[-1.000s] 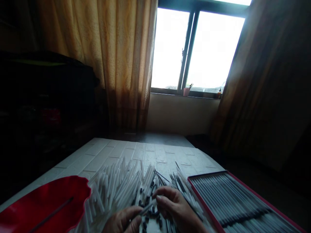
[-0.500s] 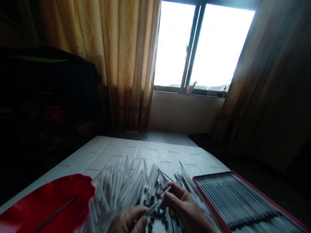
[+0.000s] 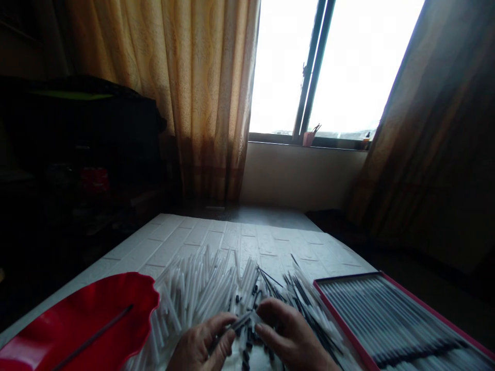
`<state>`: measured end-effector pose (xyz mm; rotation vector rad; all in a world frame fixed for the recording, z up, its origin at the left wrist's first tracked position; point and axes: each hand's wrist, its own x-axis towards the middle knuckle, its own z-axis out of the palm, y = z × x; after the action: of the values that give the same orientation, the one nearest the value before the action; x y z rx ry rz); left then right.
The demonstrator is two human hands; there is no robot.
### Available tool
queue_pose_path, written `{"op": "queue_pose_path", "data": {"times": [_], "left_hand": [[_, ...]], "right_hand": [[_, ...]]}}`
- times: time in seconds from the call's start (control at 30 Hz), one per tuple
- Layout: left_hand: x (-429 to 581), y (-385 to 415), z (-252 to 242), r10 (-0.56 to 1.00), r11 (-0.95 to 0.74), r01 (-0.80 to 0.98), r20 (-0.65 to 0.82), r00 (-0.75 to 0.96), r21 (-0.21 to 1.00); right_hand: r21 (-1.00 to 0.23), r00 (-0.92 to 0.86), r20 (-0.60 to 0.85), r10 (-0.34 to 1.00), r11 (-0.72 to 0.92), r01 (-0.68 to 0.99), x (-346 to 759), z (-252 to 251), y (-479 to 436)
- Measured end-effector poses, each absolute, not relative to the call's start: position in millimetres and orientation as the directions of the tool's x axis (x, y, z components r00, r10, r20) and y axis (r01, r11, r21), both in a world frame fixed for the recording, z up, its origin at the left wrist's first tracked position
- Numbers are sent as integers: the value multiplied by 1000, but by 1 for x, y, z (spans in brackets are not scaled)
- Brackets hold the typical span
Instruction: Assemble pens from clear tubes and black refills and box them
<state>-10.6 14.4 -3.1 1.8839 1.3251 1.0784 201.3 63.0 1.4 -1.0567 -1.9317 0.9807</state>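
Slim tube (image 3: 241,323) in left hand (image 3: 201,342), clear piece (image 3: 255,318) (blurred) in right hand (image 3: 289,334)

One head-worn camera looks forward and slightly down across the white brick-patterned worktop (image 3: 216,234), close behind the bare left hand (image 3: 203,342) and bare right hand (image 3: 286,332), facing the bright, dark-framed window (image 3: 356,67).

Dim room (image 3: 286,172), likely in home: patterned curtains (image 3: 211,93) flank window (image 3: 344,67), pink cup (image 3: 308,139) on sill (image 3: 340,146), brick-patterned table (image 3: 232,236) below.
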Motion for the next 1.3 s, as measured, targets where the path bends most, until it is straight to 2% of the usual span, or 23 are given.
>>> {"op": "queue_pose_path", "data": {"times": [0.13, 0.33, 0.77, 1.03, 1.1, 1.23, 1.3], "left_hand": [[-15, 16, 1, 890, -450, 563, 397, 222, 693], [-19, 17, 1, 874, -466, 666, 422, 242, 582], [-16, 15, 8, 867, -483, 691, 404, 292, 538], [-17, 13, 4, 853, -517, 704, 367, 372, 487], [-18, 13, 4, 845, -531, 715, 350, 405, 454], [-17, 12, 7, 827, -560, 723, 332, 455, 404], [-18, 12, 9, 813, -580, 714, 330, 480, 392]], "right_hand": [[-816, -422, 290, 859, 453, 360, 203, 8, 61], [-788, -414, 317, 854, 479, 387, 205, 16, 57], [-763, -436, 331, 837, 509, 398, 206, 18, 56], [-709, -524, 210, 826, 497, 499, 202, 21, 49], [-729, -544, 161, 824, 471, 497, 203, 24, 47], [-814, -631, -26, 776, 349, 463, 207, 24, 45], [-815, -637, -73, 767, 322, 482, 209, 22, 45]]}}
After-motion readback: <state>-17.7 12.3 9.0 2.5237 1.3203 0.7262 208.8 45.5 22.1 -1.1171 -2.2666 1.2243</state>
